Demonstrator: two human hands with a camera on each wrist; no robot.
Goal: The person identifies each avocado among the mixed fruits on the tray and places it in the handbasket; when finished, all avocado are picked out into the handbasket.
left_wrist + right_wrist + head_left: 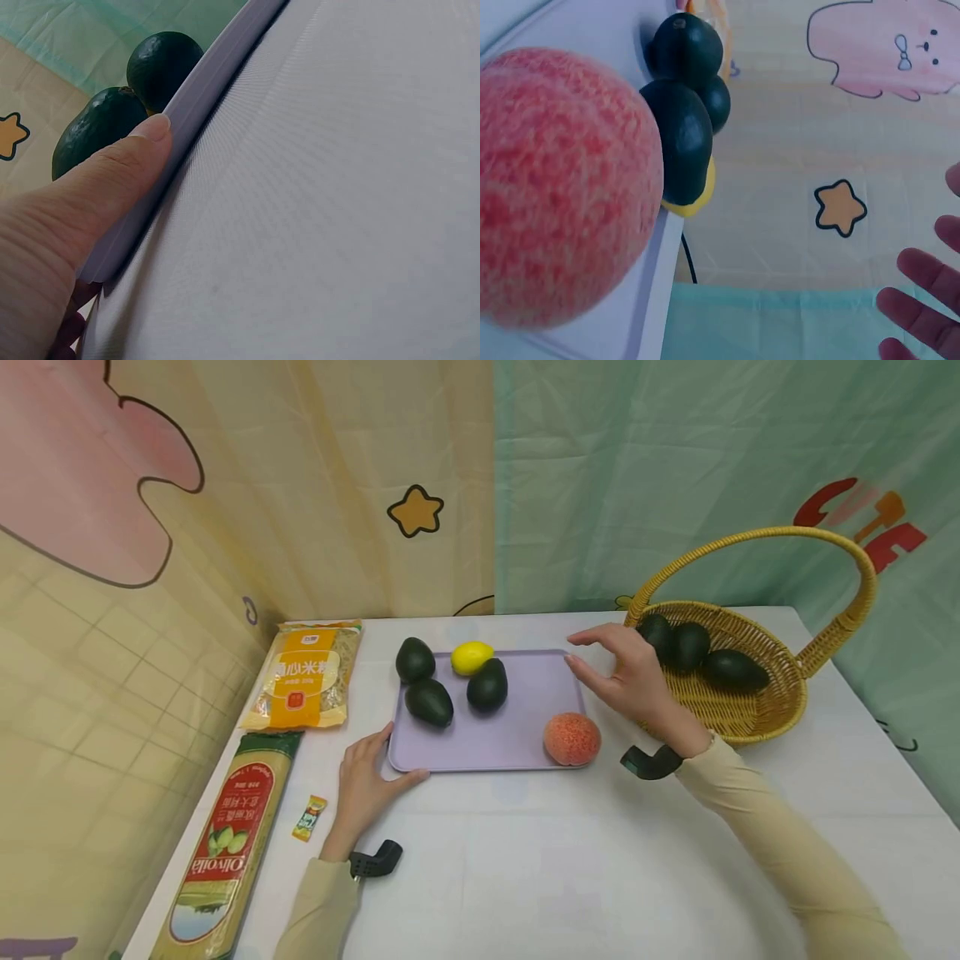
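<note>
A lilac tray lies on the white table. My left hand holds its near left corner, the thumb along the front rim and the fingers at the left side. On the tray are a yellow lemon, dark green avocados and a reddish peach at the near right corner. One avocado sits at the far left corner. My right hand is between the tray and a wicker basket, thumb and fingers spread apart, holding nothing. Several avocados lie in the basket.
Left of the tray lie a yellow bag of dry food, a long pack of spaghetti and a small wrapped sachet. The basket's tall handle arches upward. Printed curtains hang along the table's far and left sides.
</note>
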